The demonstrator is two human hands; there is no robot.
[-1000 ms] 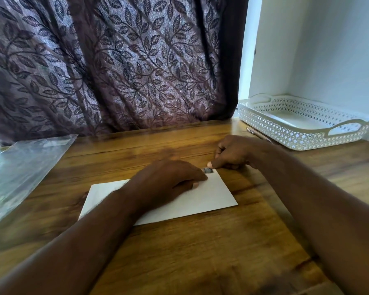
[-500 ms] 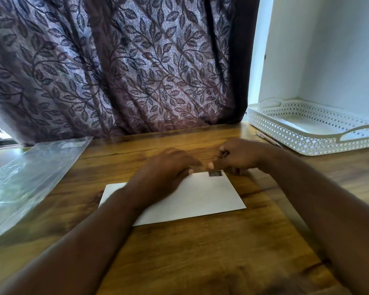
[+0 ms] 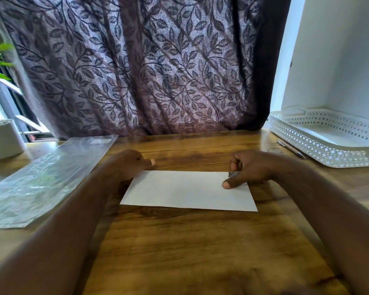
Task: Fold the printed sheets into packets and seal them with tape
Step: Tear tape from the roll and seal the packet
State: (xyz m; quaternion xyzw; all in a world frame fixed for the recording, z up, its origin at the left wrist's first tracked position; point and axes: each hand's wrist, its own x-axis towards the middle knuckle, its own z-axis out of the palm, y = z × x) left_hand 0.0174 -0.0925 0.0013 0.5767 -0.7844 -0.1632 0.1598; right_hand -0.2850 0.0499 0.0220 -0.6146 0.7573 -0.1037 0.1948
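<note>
A folded white sheet (image 3: pixel 188 191) lies flat on the wooden table (image 3: pixel 196 248), long side toward me. My left hand (image 3: pixel 126 165) sits on its far left corner with the fingers curled over that corner and one fingertip pointing right. My right hand (image 3: pixel 249 169) is at the far right corner. Its thumb presses down on the paper and its fingers curl at the far edge. A small dark printed mark (image 3: pixel 233 173) shows on the sheet beside the right thumb. I see no tape.
A clear plastic sleeve (image 3: pixel 45 177) lies on the table to the left, with a pale pot (image 3: pixel 2 139) behind it. A white perforated tray (image 3: pixel 328 139) stands at the back right with a pen (image 3: pixel 290 148) beside it. A leaf-patterned curtain (image 3: pixel 147 67) hangs behind the table.
My left hand slid from the middle of the sheet's far edge to its left corner. The sheet turned square to me, and the right hand stays at the right corner.
</note>
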